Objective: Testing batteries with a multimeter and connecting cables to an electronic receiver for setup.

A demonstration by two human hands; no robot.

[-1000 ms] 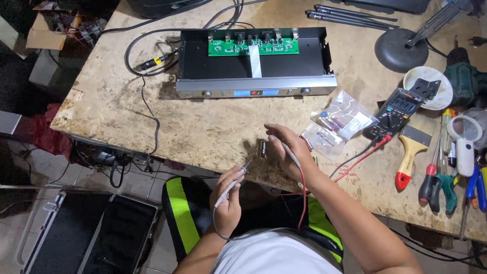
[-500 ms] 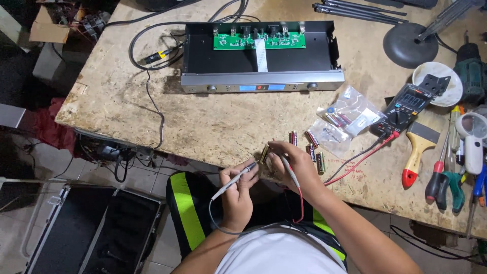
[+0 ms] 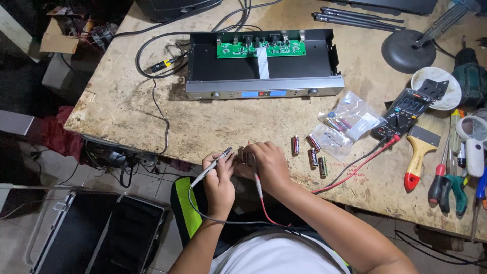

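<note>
My left hand (image 3: 219,175) grips a grey multimeter probe (image 3: 213,165) whose tip points right, at the table's front edge. My right hand (image 3: 268,165) holds a small battery (image 3: 245,153) together with the red-wired probe (image 3: 257,183); the two hands meet at the battery. Several loose batteries (image 3: 310,152) lie on the chipboard table (image 3: 213,124) just right of my right hand. Red and black leads (image 3: 355,167) run to a black multimeter (image 3: 403,114) at the right.
An open black rack unit with a green circuit board (image 3: 261,49) sits at the back centre. Clear plastic bags (image 3: 350,119), a paintbrush (image 3: 418,155), screwdrivers (image 3: 441,177), a magnifier (image 3: 472,139) and a lamp base (image 3: 403,50) crowd the right side. An open black case (image 3: 101,233) lies on the floor.
My hands moved down and toward the table edge, coming together on the battery. The view shifted, bringing the loose batteries into sight.
</note>
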